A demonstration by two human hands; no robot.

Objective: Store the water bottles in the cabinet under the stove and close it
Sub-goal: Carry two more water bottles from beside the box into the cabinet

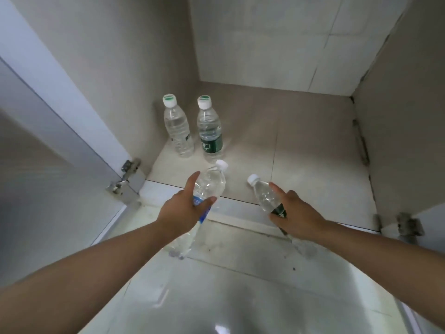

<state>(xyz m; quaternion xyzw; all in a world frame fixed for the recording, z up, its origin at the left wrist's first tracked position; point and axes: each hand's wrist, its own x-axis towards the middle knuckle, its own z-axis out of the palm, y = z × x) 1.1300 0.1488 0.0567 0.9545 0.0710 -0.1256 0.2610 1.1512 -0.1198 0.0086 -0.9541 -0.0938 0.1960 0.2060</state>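
Two clear water bottles stand upright inside the open cabinet, near its left wall: one with the label turned away and one with a dark green label, both with white and green caps. My left hand grips a blue-labelled bottle around its middle, tilted with the cap toward the cabinet, over the front edge. My right hand holds a green-labelled bottle by its lower body, cap pointing up and left, also at the front edge.
The cabinet floor is tiled and bare to the right of the standing bottles. The left door is swung open, with metal hinges at its base. Another hinge shows at the right. Dusty floor tiles lie below.
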